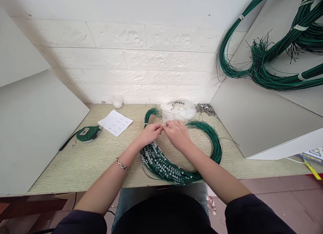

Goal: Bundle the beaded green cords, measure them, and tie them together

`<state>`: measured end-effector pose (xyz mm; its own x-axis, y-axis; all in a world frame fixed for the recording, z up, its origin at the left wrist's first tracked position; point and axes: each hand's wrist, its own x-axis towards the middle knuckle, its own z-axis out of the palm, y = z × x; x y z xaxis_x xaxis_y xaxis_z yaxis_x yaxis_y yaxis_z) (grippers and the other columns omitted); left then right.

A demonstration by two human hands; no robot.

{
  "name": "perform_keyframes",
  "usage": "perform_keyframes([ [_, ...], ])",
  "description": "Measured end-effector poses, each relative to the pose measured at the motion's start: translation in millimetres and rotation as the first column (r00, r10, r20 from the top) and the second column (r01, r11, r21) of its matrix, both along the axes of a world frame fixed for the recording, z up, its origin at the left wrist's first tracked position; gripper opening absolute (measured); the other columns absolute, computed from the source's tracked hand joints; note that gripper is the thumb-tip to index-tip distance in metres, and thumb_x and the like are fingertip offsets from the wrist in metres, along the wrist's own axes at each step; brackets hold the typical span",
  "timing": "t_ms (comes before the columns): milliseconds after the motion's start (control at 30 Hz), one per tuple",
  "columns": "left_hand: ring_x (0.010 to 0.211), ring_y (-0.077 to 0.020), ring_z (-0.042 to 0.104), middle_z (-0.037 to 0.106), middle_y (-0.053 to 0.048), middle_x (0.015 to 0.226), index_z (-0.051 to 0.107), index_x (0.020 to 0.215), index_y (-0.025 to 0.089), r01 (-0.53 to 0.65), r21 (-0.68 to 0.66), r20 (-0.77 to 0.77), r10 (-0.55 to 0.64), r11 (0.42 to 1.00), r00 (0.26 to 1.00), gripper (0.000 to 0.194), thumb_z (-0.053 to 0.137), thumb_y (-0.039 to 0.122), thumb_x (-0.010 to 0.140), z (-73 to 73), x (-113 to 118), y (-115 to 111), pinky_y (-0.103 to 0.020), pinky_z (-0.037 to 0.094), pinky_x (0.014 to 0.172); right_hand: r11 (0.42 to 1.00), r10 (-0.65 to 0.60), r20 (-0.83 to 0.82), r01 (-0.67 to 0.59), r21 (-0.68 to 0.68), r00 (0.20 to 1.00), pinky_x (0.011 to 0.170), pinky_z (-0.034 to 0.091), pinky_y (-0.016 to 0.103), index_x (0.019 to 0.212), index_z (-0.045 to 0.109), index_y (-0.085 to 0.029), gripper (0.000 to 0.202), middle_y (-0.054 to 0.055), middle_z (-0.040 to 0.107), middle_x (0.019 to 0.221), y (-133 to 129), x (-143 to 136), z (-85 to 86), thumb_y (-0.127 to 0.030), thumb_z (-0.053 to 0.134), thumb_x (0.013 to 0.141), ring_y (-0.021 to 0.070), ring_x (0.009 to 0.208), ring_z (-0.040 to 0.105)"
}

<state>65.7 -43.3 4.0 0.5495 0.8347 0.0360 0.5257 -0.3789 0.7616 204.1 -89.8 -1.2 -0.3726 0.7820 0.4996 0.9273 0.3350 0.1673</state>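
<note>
A coiled bundle of thin green wires [215, 143] lies on the table in front of me, curving below both hands. Many small whitish beads [164, 161] sit along its lower left stretch. My left hand [151, 132] is closed in a pinch above the coil's left side. Close by on its right, my right hand [176, 134] also pinches, its fingertips almost touching the left ones. A thin wire seems to run into both sets of fingertips; its end is too small to make out. Behind the hands lies a white printed plastic bag [179, 109] with pale bits on it.
A green tape measure [88, 133] and a white paper with writing [115, 123] lie to the left. A heap of small silvery pieces [205, 109] is at the back right. More green wire bundles [277, 59] hang over the right panel [272, 126]. A grey-white panel [37, 133] stands left.
</note>
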Motion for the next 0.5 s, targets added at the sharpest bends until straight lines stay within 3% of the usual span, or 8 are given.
perform_keyframes([
  [167, 0.054, -0.0103, 0.05, 0.056, 0.0, 0.064, 0.054, 0.064, 0.015, -0.03, -0.128, 0.024, 0.033, 0.991, 0.999, 0.021, 0.037, 0.025, 0.071, 0.4, 0.0, 1.7, -0.022, 0.038, 0.055, 0.992, 0.003, 0.002, -0.004, 0.123, 1.0, 0.093, 0.021, 0.039, 0.079, 0.061, -0.016, 0.02, 0.005, 0.058, 0.089, -4.3, -5.2, -0.9, -0.014, 0.041, 0.083, 0.0168, 0.079, 0.044],
  [500, 0.053, -0.011, 0.048, 0.056, 0.0, 0.059, 0.054, 0.059, 0.016, -0.075, -0.162, -0.005, 0.075, 0.984, 0.997, 0.023, 0.04, 0.029, 0.07, 0.7, -3.4, 3.4, -0.022, 0.036, 0.051, 0.989, 0.039, 0.04, -0.044, 0.138, 0.998, 0.101, 0.009, 0.042, 0.074, 0.059, -0.016, 0.02, 0.003, 0.057, 0.079, -2.2, -7.8, -5.6, -0.014, 0.041, 0.082, 0.0155, 0.076, 0.045],
])
